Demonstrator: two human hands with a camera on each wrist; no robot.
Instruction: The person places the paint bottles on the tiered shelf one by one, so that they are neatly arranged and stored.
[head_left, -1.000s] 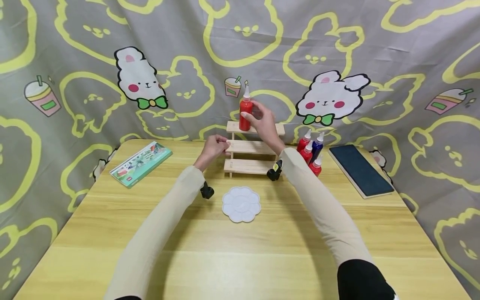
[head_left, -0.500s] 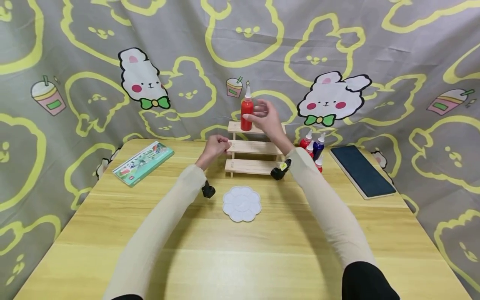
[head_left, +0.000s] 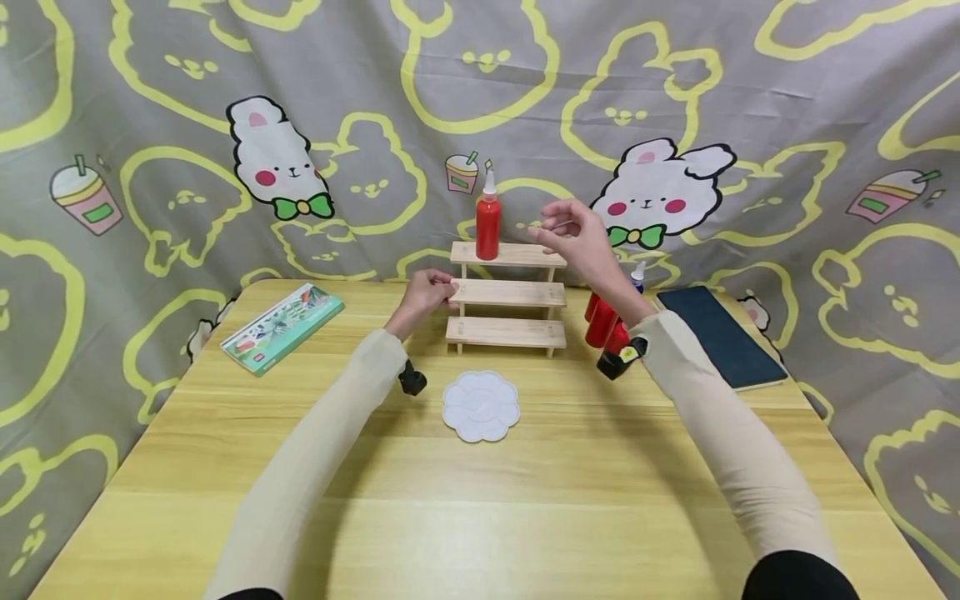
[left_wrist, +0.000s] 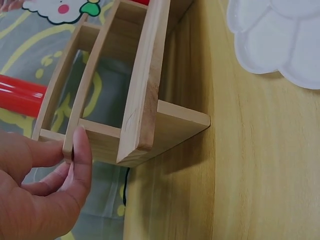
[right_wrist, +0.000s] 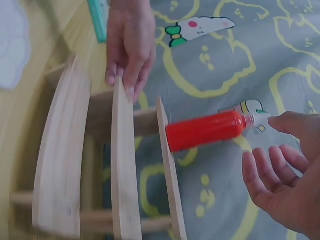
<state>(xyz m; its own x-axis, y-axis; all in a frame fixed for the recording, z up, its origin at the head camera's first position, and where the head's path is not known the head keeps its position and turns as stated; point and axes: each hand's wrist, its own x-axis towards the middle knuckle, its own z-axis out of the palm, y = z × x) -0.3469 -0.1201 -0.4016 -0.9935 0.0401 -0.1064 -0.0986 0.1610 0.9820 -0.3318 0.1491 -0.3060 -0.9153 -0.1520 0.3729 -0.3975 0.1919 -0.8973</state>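
A three-step wooden rack (head_left: 507,292) stands at the back of the table. One red bottle (head_left: 487,228) with a white nozzle is upright on its top step, near the left end. My left hand (head_left: 424,298) pinches the left end of the middle step between thumb and fingers, as the left wrist view also shows at the step edge. My right hand (head_left: 585,248) is in the air right of the bottle, fingers loosely bent, holding nothing; in the right wrist view a gap separates the hand (right_wrist: 295,175) from the red bottle (right_wrist: 205,131).
Several red bottles (head_left: 602,323) and a blue one (head_left: 637,278) stand right of the rack, partly behind my right forearm. A white flower-shaped palette (head_left: 481,406) lies before the rack. A green box (head_left: 283,328) is at left, a dark flat pad (head_left: 722,337) at right.
My right hand has let go of the red bottle and moved away to the right. The bottle remains upright on the top step, and my left hand has kept its place.
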